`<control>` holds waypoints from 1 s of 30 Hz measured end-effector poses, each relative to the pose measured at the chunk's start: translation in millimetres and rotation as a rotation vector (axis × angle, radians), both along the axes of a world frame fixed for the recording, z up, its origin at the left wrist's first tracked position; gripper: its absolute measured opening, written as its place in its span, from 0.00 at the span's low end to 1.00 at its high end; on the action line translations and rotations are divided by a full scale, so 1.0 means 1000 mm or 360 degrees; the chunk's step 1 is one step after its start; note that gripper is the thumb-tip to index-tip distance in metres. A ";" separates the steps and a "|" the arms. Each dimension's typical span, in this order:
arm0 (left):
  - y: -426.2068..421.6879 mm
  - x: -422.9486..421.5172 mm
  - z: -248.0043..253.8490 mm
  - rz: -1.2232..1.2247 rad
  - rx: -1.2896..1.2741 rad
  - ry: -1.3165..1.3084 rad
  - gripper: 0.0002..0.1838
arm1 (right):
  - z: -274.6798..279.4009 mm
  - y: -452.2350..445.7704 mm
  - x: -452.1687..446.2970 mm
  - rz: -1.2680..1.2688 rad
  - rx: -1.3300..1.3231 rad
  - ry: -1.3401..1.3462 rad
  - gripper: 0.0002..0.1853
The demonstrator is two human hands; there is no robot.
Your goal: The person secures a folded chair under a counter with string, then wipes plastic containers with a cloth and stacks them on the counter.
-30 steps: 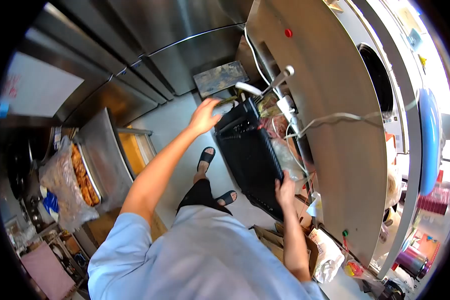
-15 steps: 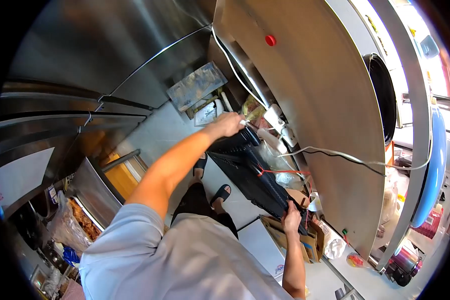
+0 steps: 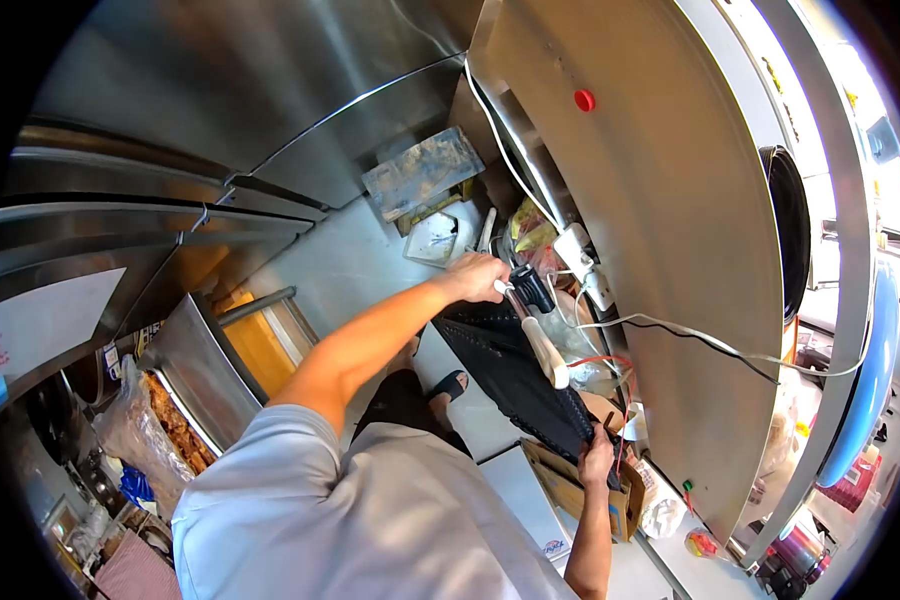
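At far left, brown food (image 3: 177, 425) beside a clear plastic bag (image 3: 133, 415). Toward the middle, left hand (image 3: 475, 278) closed tight around one end of a white-handled tool (image 3: 539, 345), slanting over the black crate (image 3: 500, 362). Past the crate, a white power strip (image 3: 582, 262). Slightly farther right, right hand (image 3: 597, 455) curled round the crate's rim, at the end nearer the body. Beyond, a broad brownish panel (image 3: 660, 230), then a glossy blue object (image 3: 863, 375).

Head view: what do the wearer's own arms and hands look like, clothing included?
A loose, pale grey-blue short sleeve covers the left upper arm; the forearms are bare. The left hand and right hand show no gloves or watch.
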State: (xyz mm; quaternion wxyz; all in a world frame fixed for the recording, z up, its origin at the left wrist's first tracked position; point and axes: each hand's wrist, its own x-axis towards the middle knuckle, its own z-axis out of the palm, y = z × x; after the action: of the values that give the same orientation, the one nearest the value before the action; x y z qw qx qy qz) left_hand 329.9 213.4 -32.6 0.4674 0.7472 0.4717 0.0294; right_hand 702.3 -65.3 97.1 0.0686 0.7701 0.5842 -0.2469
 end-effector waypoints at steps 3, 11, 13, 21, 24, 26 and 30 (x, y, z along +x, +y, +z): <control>0.006 -0.009 -0.005 -0.0081 0.0088 -0.0016 0.17 | 0.001 -0.012 0.009 0.0051 -0.0012 0.0023 0.23; -0.036 -0.030 0.001 -0.0507 0.0188 -0.0095 0.17 | -0.004 -0.040 0.033 -0.0043 0.0032 -0.0051 0.23; -0.042 -0.041 0.010 -0.0617 0.0047 -0.0086 0.17 | -0.007 -0.047 0.037 -0.0080 0.0044 -0.0087 0.23; -0.087 -0.087 0.008 -0.0820 0.0291 -0.0179 0.16 | -0.008 -0.057 0.039 -0.0141 0.0050 -0.0108 0.23; -0.107 -0.107 0.050 -0.0658 0.0057 -0.0076 0.15 | -0.007 -0.060 0.039 -0.0100 0.0103 -0.0079 0.23; -0.123 -0.115 0.064 -0.0628 0.0068 -0.0012 0.15 | -0.009 -0.057 0.046 -0.0023 0.0035 -0.0083 0.23; -0.166 -0.142 0.050 -0.0343 0.0177 -0.0009 0.15 | -0.010 -0.061 0.053 0.0024 -0.0016 -0.0072 0.23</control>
State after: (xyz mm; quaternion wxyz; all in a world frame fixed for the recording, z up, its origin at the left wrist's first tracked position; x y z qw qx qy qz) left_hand 188.2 47.0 17.4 0.4269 0.8183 0.3849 0.0072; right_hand 755.3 -126.6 87.6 0.0877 0.7707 0.5871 -0.2318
